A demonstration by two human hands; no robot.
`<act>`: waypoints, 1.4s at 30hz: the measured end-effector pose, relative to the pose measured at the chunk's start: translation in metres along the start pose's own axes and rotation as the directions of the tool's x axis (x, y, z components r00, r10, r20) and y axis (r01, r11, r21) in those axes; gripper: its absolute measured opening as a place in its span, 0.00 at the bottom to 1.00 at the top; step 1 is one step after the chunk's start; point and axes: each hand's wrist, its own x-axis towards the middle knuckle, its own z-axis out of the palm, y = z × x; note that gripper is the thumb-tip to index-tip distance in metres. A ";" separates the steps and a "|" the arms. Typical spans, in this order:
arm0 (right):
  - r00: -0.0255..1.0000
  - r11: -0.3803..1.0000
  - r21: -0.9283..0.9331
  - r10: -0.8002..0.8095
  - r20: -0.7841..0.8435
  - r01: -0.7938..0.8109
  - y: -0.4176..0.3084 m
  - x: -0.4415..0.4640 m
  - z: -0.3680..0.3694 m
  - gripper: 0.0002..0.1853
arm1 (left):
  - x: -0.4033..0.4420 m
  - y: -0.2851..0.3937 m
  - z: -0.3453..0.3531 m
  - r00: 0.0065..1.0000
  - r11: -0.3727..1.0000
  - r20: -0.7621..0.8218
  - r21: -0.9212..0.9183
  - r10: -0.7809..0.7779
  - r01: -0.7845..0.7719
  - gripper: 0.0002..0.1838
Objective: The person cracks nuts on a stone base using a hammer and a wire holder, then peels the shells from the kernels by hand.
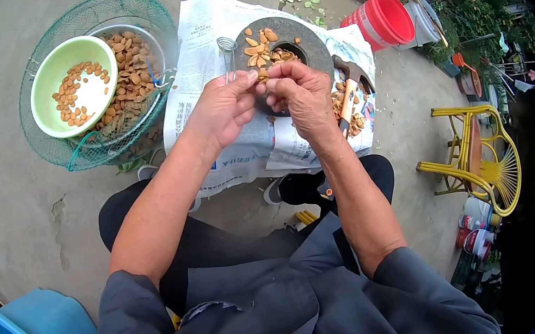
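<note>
We see the almond-like nut (263,75) in the upper middle of the frame, between the fingertips of both hands and over the round stone block (312,29); we judge it light, its shell stiff and brittle, any kernel inside easily nicked or snapped; being small and perhaps smooth, it may slip, so we would hold it by opposite edges, thumb against forefinger, with a gentle squeeze.

The left hand (228,108) pinches it with thumb and forefinger, its other fingers loosely curled; the right hand (303,95) pinches it from the other side, its fingers folded more closely; the fingertips partly cover the nut, so we cannot tell whether its shell is whole; similar brown pieces (257,51) lie on the block just above the hands.
</note>
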 end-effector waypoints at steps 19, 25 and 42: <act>0.937 0.843 -0.426 -0.348 0.033 0.328 -0.004 -0.005 0.002 0.05 | -0.011 0.005 0.019 0.989 0.957 -0.053 0.266 0.136 -0.118 0.10; 0.952 0.878 -0.382 -0.306 0.016 0.289 -0.004 -0.005 0.002 0.06 | -0.010 0.003 0.016 0.985 0.948 0.002 0.270 0.174 -0.168 0.11; 0.994 0.994 0.027 -0.101 -0.052 0.102 -0.006 -0.008 0.006 0.08 | -0.016 0.006 0.018 0.976 0.956 0.025 0.200 0.214 -0.215 0.09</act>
